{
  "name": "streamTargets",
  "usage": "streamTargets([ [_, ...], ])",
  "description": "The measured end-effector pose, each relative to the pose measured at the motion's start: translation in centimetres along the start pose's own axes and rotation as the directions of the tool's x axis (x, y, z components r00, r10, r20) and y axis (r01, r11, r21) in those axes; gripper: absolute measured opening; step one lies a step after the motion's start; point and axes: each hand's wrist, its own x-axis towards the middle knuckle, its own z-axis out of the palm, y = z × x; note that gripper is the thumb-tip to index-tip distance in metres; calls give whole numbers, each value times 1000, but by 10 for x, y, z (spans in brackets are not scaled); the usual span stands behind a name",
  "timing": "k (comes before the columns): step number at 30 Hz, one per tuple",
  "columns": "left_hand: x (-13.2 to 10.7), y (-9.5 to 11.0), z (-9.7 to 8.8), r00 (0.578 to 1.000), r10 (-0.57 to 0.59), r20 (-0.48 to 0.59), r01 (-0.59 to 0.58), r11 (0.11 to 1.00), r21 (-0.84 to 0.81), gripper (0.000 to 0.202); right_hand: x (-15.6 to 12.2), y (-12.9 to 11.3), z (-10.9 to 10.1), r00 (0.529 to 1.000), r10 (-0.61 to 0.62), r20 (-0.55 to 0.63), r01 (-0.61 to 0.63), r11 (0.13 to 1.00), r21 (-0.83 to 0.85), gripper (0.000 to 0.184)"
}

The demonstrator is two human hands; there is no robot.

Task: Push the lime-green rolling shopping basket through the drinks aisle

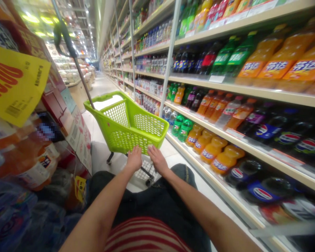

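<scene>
A green shopping cart with perforated basket walls stands in the aisle just ahead of my knees. Its basket looks bare inside where I can see. My left hand reaches toward the lower part of the nearest basket wall, fingers stretched out. Beside it, my right hand also has its fingers extended, at the basket's lower right corner. Neither hand holds anything visible. Whether the fingertips touch the basket cannot be made out. Below the basket, the lower wire rack shows partly between my forearms.
Shelves on the right carry orange soda bottles, dark cola bottles and green bottles. A grey pole rises by the cart's left rim. Stacked drinks and a yellow price sign crowd the left. The tiled floor runs straight ahead.
</scene>
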Motion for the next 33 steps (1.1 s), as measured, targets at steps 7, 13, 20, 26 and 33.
streamTargets([
  [7,2,18,-9,998,59,-16,-58,998,6,64,21,15,-19,964,197,-176,-202,979,-9,55],
  [13,-7,28,-10,990,139,3,-139,989,45,64,9,14,18,939,256,-227,-247,966,72,60],
  [20,0,26,-10,990,128,58,-132,989,62,66,1,4,25,990,136,-39,-134,989,59,56],
  [26,13,7,-26,1000,8,-22,-6,995,100,62,66,9,-1,991,49,-123,-57,997,-59,49],
  [33,14,-6,-24,1000,1,-23,1,994,105,59,36,9,27,981,-108,160,135,976,-168,42],
])
